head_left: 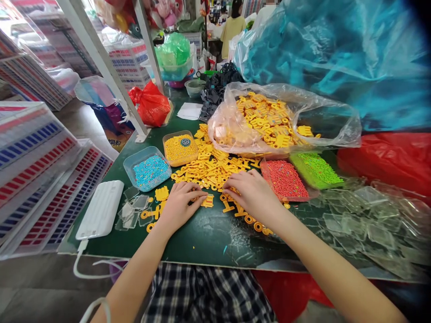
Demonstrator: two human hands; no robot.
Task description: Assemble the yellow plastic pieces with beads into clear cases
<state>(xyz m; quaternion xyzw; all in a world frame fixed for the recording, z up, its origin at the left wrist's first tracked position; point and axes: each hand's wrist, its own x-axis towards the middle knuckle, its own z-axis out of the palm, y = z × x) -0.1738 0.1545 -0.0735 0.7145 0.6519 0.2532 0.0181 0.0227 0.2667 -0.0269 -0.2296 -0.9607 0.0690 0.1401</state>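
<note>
My left hand [182,204] is closed on a small yellow plastic piece [208,201] that shows reddish marks, held just above the green table. To its right, my right hand [251,190] reaches over the near edge of a heap of yellow plastic parts [215,168]. Its fingers curl downward and press together; whatever they pinch is hidden. Loose yellow ring-ended parts [228,204] lie below the right fingers. More yellow pieces [161,194] lie to the left of my left hand.
Beads fill a blue tray [126,167], a yellow tray [165,154], a red tray [312,194] and a green tray [298,163]. A plastic bag [232,128] spills yellow parts behind. Clear plastic pieces [377,233] spread at right. A white power bank [101,208] lies left.
</note>
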